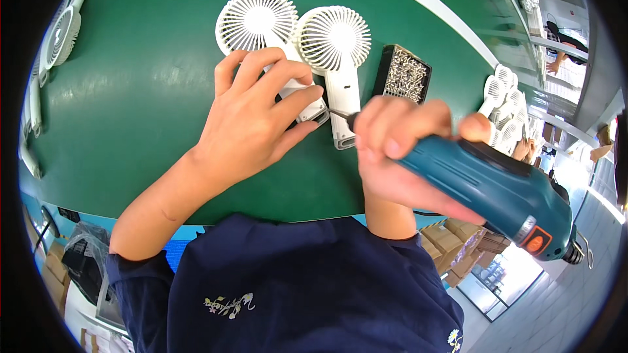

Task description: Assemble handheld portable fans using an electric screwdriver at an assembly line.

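Observation:
My left hand (255,108) is closed round the handle of a white handheld fan (257,21), its round ribbed head lying beyond my knuckles on the green table. In my right hand (405,150) I grip a teal electric screwdriver (481,180). Its thin dark bit reaches left to the bottom end of that fan's handle; whether a screw sits at the tip is too small to tell. Close on the right lies a second white handheld fan (345,91), its head touching the first one's.
A black box (386,68) of small silver screws stands right of the fans. More white fans (504,101) are heaped at the table's right edge, and others (62,36) line the left edge. Near the far right heap, another person's hand (523,150) shows. Cartons (451,242) stand below the table.

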`<state>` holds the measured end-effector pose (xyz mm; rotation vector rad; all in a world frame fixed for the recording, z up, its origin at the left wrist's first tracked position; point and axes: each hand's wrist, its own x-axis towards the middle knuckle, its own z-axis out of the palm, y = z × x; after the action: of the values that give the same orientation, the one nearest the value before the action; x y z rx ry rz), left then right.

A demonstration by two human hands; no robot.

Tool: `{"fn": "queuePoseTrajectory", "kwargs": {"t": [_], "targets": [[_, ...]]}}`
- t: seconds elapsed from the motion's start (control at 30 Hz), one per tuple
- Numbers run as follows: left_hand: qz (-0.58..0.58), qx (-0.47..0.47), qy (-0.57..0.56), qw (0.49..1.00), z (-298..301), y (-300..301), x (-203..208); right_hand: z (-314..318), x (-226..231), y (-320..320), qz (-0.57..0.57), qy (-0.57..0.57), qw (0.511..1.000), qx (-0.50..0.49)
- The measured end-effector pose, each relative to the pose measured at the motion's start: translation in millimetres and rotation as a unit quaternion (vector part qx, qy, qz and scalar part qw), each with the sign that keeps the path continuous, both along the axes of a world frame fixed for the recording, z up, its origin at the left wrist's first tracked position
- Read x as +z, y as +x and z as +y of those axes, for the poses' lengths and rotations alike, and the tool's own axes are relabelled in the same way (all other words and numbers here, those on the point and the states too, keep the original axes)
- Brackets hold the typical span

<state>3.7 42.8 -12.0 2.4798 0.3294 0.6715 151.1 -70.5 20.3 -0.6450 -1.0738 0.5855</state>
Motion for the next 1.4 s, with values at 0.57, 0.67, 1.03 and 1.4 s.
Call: {"fn": "queuePoseTrajectory", "kwargs": {"t": [0.57, 0.67, 1.03, 1.4], "targets": [[0.013, 0.0, 0.031, 0.999, -2, 5, 1, -35, -12, 68, 0.055, 0.017, 0.948, -0.313], [0.014, 0.001, 0.023, 1.0, -3, 6, 1, -35, -15, 71, 0.063, 0.014, 0.949, -0.31], [0.014, 0.006, 0.021, 1.0, -2, 6, 0, -37, -15, 70, 0.068, 0.003, 0.94, -0.334], [0.013, 0.009, 0.016, 1.0, -3, 7, 3, -41, -16, 74, 0.065, 0.004, 0.935, -0.349]]}}
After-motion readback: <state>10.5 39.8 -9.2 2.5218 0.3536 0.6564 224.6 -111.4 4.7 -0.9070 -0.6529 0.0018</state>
